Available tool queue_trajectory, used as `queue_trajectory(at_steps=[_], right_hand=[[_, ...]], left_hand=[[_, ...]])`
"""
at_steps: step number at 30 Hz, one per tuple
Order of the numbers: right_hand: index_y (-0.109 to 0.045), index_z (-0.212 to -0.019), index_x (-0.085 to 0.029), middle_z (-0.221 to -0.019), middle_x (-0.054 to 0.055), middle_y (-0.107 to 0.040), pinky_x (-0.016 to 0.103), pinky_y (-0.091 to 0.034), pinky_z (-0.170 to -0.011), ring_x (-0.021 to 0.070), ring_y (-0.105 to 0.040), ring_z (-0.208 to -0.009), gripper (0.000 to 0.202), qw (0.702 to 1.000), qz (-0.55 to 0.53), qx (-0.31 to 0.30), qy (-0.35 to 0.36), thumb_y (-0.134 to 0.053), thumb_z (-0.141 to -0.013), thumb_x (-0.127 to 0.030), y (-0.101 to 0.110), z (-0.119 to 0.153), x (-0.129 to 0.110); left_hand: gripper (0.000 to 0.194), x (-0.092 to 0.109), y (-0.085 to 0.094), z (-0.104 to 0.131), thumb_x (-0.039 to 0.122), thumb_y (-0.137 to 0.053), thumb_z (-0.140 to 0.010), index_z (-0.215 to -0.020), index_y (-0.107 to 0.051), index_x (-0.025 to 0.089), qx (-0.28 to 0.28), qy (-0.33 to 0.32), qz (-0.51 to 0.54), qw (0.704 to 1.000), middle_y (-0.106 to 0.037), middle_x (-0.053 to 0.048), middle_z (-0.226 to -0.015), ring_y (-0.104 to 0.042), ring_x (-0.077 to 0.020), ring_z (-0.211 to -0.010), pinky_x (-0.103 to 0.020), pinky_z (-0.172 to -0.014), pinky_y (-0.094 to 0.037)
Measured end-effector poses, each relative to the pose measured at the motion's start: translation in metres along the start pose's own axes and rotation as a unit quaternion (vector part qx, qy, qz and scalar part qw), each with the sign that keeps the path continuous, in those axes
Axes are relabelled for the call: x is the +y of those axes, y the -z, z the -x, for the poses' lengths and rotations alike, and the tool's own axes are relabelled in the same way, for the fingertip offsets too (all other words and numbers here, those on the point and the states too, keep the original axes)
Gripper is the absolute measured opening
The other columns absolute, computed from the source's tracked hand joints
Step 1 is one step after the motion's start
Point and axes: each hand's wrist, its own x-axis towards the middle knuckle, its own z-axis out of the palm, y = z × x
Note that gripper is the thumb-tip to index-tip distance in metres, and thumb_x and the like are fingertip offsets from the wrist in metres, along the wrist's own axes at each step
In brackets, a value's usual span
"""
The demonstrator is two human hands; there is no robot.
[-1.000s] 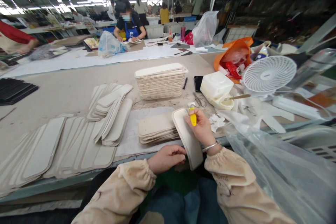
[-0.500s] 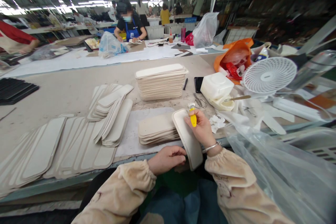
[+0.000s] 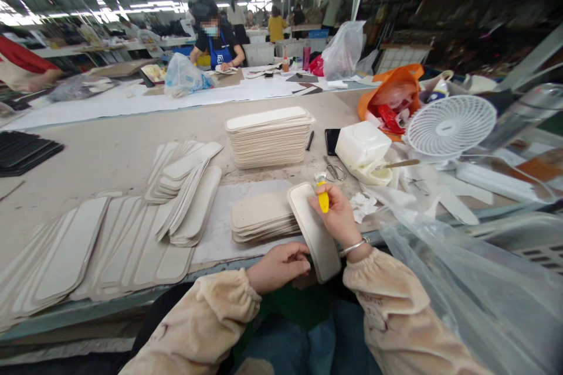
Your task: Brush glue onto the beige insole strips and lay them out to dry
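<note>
A cream rounded panel is tilted over the table's front edge, its upper end against a low stack of like panels. My left hand grips its lower left edge, some fingers hidden behind it. In my right hand, closed at the panel's upper right edge, is a small yellow-handled tool with a whitish tip pointing up; its exact kind is unclear. A taller stack of panels stands beyond, and fanned panels cover the left side of the table.
To the right are scissors, a black phone, a white plastic container, a white fan and an orange bag. Clear plastic sheeting hangs at the right edge. Across the table a masked person works.
Almost nothing differs. The view has shifted very slightly; both hands, the panel and the yellow-handled tool keep about the same places.
</note>
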Motion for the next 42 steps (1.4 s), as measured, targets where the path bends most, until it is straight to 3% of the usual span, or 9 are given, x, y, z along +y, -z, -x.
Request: queue_trajectory(at_steps=[7,42], right_hand=[[-0.052,-0.088,-0.023,-0.077,-0.003,-0.053,0.025,-0.042,-0.061,0.0119,-0.049,-0.065,0.029,1.000,-0.008,-0.004,0.002,-0.074,-0.072,-0.033,0.0010,0.0008,0.0055],[-0.051,-0.086,-0.022,-0.070,-0.006,-0.046,0.023,-0.038,-0.056,0.0090,-0.040,-0.057,0.032,1.000,-0.014,-0.012,-0.023,-0.075,-0.070,-0.035,0.0023,0.0027,-0.0029]], left_hand=[[0.053,-0.0028,0.0021,-0.0012,0.043,-0.068,-0.076,-0.114,-0.058,0.008,-0.005,-0.010,-0.009,1.000,-0.059,-0.004,-0.081,-0.058,-0.0140,-0.072,-0.025,-0.064,-0.044],[0.050,-0.0072,0.0031,-0.0037,0.043,-0.071,-0.075,-0.111,-0.060,0.011,-0.004,0.005,0.016,1.000,-0.059,-0.002,-0.080,-0.061,-0.0148,-0.073,-0.026,-0.067,-0.047]])
